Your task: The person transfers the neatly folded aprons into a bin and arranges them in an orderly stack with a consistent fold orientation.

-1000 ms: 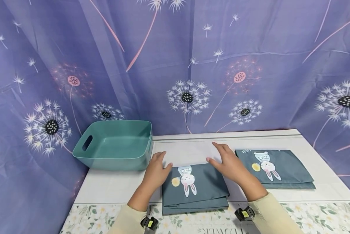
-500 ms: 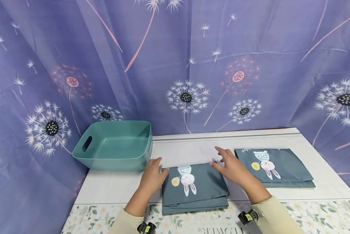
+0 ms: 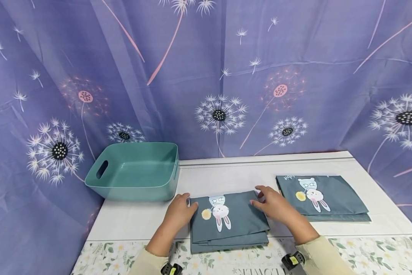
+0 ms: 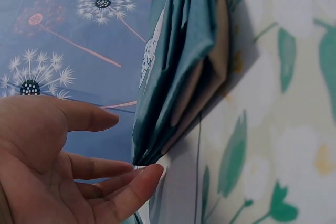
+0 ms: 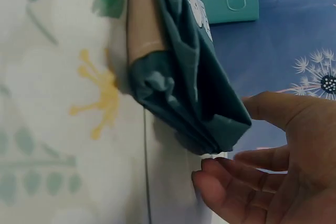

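Observation:
A folded dark teal cloth with a rabbit print lies in front of me, between my hands. Its stacked layers and beige underside show in the left wrist view. My left hand is at its far left corner, thumb apart from the fingers, fingertips right at the cloth's edge in the left wrist view. At the far right corner, my right hand has its thumb by the top face and its fingers bent beside the far edge. To the right lies a second folded cloth with the same print.
A green plastic bin with handle holes stands at the back left of the table. The white table cover has a floral front band. A purple dandelion-print curtain hangs behind and at both sides.
Both hands have come down closer to the far corners of the nearer cloth, the right hand moving slightly toward me. Both cloths and the bin stay in place.

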Action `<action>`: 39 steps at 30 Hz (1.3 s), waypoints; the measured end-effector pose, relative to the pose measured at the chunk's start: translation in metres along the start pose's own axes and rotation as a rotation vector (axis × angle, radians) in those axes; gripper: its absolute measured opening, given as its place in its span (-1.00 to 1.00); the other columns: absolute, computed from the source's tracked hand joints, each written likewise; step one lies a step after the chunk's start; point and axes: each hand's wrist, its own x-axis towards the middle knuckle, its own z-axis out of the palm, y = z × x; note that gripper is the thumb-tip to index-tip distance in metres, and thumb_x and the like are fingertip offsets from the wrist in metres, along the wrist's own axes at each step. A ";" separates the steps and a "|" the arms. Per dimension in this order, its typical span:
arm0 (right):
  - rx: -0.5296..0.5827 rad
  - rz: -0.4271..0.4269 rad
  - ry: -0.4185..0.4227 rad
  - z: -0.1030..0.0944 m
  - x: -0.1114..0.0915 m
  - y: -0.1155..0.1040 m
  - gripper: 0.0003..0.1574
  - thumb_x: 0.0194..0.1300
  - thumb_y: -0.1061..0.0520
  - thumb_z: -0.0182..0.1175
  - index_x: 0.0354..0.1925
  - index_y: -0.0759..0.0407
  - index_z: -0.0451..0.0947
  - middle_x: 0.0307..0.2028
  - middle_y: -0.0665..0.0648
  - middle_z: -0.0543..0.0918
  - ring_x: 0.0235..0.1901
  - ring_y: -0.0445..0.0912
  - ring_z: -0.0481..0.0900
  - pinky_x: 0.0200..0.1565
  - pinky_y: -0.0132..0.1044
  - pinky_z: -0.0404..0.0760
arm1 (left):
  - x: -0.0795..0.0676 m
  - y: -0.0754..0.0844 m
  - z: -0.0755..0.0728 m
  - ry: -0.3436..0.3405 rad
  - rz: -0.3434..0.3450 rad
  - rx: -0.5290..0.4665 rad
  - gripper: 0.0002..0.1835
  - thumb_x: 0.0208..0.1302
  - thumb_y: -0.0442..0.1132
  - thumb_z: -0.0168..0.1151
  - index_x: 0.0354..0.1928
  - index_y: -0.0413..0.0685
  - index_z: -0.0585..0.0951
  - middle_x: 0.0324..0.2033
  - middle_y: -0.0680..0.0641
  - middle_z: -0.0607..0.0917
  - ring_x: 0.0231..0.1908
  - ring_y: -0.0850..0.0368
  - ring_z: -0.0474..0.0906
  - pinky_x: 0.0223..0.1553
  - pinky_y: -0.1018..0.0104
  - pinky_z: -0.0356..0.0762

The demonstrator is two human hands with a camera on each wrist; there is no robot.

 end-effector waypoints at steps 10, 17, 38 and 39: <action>0.038 0.018 -0.014 0.007 0.001 0.003 -0.25 0.36 0.04 0.32 0.33 0.46 0.39 -0.02 0.28 0.64 -0.11 0.04 0.66 -0.19 -0.08 0.68 | 0.000 0.002 -0.001 -0.020 -0.003 -0.042 -0.49 0.40 -0.15 0.20 0.21 -0.44 0.56 -0.03 -0.33 0.67 0.07 -0.25 0.62 0.09 -0.16 0.61; 0.083 0.043 -0.005 0.009 0.002 0.005 -0.23 0.39 0.03 0.27 0.37 0.44 0.34 0.09 0.36 0.60 -0.01 0.15 0.65 -0.11 -0.01 0.68 | 0.003 0.004 0.000 -0.009 0.024 -0.042 -0.51 0.42 -0.19 0.16 0.22 -0.45 0.55 0.03 -0.38 0.66 0.13 -0.27 0.59 0.18 -0.17 0.56; 0.240 0.161 -0.058 0.004 0.001 0.007 -0.32 0.42 0.04 0.23 0.30 0.50 0.40 0.12 0.45 0.55 -0.02 0.19 0.64 -0.29 -0.11 0.76 | 0.005 -0.009 0.005 -0.011 0.003 -0.047 -0.61 0.39 -0.25 0.16 0.08 -0.44 0.64 -0.30 -0.12 0.56 -0.30 0.08 0.41 -0.27 0.18 0.49; 0.245 0.159 -0.061 0.004 0.000 0.007 -0.31 0.42 0.04 0.23 0.30 0.50 0.39 0.13 0.46 0.54 -0.01 0.19 0.64 -0.28 -0.11 0.76 | 0.005 -0.010 0.005 -0.013 0.003 -0.049 -0.60 0.39 -0.25 0.16 0.09 -0.44 0.64 -0.28 -0.14 0.57 -0.28 0.08 0.42 -0.24 0.14 0.52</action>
